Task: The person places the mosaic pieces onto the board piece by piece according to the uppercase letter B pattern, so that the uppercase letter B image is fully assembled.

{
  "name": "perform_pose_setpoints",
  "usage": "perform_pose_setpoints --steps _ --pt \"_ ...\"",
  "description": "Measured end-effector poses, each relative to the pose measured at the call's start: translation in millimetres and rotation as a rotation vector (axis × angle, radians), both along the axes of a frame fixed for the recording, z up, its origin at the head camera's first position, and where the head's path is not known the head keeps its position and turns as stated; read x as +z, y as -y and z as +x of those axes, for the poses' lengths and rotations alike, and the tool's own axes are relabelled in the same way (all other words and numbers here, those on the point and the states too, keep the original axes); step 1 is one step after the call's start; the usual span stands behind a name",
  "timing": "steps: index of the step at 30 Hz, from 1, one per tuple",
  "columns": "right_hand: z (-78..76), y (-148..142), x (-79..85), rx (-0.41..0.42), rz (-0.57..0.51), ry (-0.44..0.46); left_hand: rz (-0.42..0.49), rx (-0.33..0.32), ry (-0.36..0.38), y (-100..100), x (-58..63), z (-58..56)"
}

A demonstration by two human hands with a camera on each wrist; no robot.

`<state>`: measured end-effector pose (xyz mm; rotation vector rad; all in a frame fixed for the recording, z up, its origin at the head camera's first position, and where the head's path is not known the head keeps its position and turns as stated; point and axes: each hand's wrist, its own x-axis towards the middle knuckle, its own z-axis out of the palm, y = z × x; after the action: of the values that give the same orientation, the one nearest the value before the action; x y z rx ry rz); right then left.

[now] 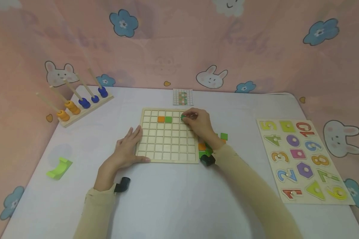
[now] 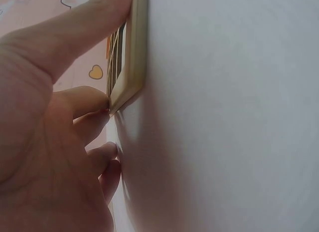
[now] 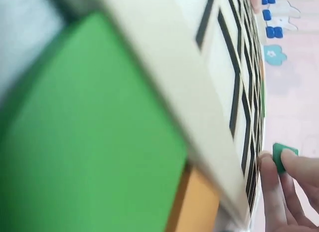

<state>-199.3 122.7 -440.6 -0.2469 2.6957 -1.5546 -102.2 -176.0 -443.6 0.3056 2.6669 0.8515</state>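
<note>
A square wooden grid board (image 1: 167, 162) lies on the white table. My left hand (image 1: 124, 151) is spread against its near left corner, the thumb along the near edge and the fingertips at the left edge. Between the thumb and fingers of my right hand (image 1: 201, 124) a small green tile (image 3: 282, 157) is pinched, over the grid's far right part. An orange square tile (image 1: 161, 119) and a green square tile (image 1: 168, 119) sit side by side in the second row from the far edge.
Loose green and orange tiles (image 1: 201, 146) lie right of the board, partly hidden by my right forearm. A small pattern card (image 1: 183, 97) lies beyond it. A peg stand with rings (image 1: 86, 111) stands far left, a light green curved piece (image 1: 59, 168) nearer. A number puzzle (image 1: 300, 161) lies right.
</note>
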Motion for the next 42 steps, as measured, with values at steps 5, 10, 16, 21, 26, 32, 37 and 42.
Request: perform_pose_setpoints --steps 5,10,16,21,26,32,37,42 --pt "-3.1 12 0.0 0.004 -0.001 0.036 -0.011 -0.001 -0.005 1 -1.5 -1.2" --pt "-5.0 19 -0.4 -0.004 0.003 0.098 -0.010 -0.001 -0.002 1 -1.8 -1.4" --pt "-8.8 23 -3.4 -0.004 0.050 0.089 -0.008 0.002 0.005 0 -1.8 -1.5" --pt "-10.7 25 -2.1 -0.001 0.093 0.089 -0.002 0.001 0.014 -1 -0.4 -1.7" --pt "-12.2 27 -0.4 -0.001 0.134 0.098 -0.001 0.003 0.011 -1 1.2 -1.5" --pt "-11.2 28 0.4 -0.003 0.139 0.096 -0.002 0.005 0.010 0 2.2 -1.6" --pt "-5.7 20 2.3 -0.001 0.086 0.119 -0.006 0.008 0.014 1 1.0 -2.0" --pt "-1.7 6 4.2 0.027 0.110 0.093 -0.007 0.007 0.014 1 -0.6 -2.4"
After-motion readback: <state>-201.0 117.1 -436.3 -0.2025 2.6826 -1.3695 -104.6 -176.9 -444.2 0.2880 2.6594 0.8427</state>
